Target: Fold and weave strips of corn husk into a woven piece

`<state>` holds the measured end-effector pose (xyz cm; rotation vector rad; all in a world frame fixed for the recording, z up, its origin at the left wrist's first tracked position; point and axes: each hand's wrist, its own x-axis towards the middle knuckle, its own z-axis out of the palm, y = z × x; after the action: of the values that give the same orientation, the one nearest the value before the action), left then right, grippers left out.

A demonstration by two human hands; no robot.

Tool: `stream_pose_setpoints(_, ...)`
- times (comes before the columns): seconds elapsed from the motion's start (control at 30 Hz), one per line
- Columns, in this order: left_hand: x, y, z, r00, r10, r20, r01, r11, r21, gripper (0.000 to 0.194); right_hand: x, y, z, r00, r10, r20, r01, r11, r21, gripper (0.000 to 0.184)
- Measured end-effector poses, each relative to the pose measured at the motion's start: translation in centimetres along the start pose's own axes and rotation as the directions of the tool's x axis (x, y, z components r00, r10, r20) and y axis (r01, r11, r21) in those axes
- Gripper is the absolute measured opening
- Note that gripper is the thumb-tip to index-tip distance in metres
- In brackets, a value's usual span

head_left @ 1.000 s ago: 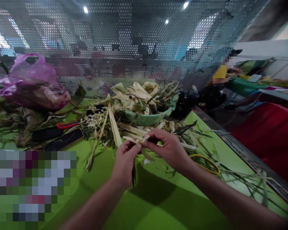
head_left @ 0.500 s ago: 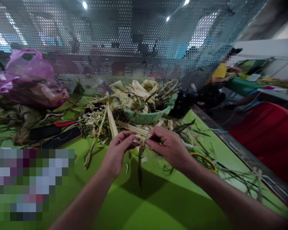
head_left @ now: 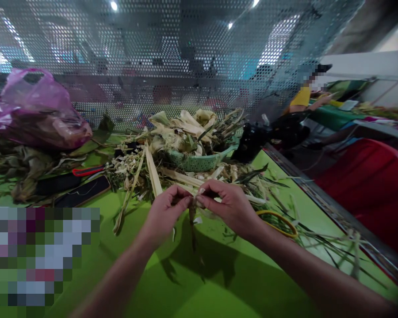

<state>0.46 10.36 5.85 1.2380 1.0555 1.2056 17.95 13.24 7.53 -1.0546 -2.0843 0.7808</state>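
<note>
My left hand [head_left: 167,214] and my right hand [head_left: 232,207] meet over the front of the green table, thumbs and fingertips pinched together. Between them is a small piece of pale dried husk, largely covered by the fingers, with a thin brown strip [head_left: 192,221] hanging down from it. Just behind the hands lie long pale husk strips [head_left: 152,170] and loose scraps. A green basket [head_left: 199,163] heaped with dried husks [head_left: 185,128] stands beyond them. A yellow ring [head_left: 278,221] rests beside my right forearm.
A purple plastic bag [head_left: 49,119] sits at the back left. Nearer are a red-handled cutter [head_left: 88,170] and a dark flat block [head_left: 82,192]. Perforated metal sheeting [head_left: 135,57] rises behind the table. To the right are a red surface [head_left: 368,190] and a person in yellow [head_left: 300,98].
My left hand has moved in closer to my right, and its fingers have closed over the husk piece. The whole view has shifted slightly.
</note>
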Motion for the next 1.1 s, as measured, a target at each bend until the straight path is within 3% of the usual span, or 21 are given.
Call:
stream_pose_setpoints(0.4,0.0,-0.4,0.0,0.999,0.009,0.048,-0.009,1.0,0.002,0.007,0.0,0.1,0.0,1.0,-0.003,0.005,0.003,0.999,0.047,0.008)
stream_pose_setpoints(0.73,-0.1,0.2,-0.3,0.992,0.072,0.104,-0.102,0.941,0.323,0.017,-0.3,-0.3,0.0,0.994,-0.107,-0.024,0.101,0.979,-0.178,0.004)
stream_pose_setpoints(0.83,0.1,0.1,-0.4,0.992,0.076,0.096,-0.106,0.93,0.353,0.014,-0.3,-0.3,0.1,0.993,-0.12,-0.02,0.114,0.976,-0.186,0.005)
stream_pose_setpoints(0.97,0.2,-0.1,-0.4,0.997,0.049,-0.052,-0.037,0.975,0.217,0.011,-0.2,-0.2,0.4,0.997,-0.013,-0.081,0.017,0.999,0.05,0.015)
stream_pose_setpoints(1.03,0.2,-0.2,-0.3,0.987,0.028,-0.158,-0.015,0.997,0.081,0.013,-0.1,-0.2,0.8,0.991,0.089,-0.096,-0.067,0.975,0.212,0.026)
stream_pose_setpoints(1.1,0.1,-0.4,0.0,0.972,-0.004,-0.235,-0.01,0.998,-0.055,0.015,0.0,-0.3,1.4,0.982,0.184,-0.035,-0.159,0.917,0.366,0.032)
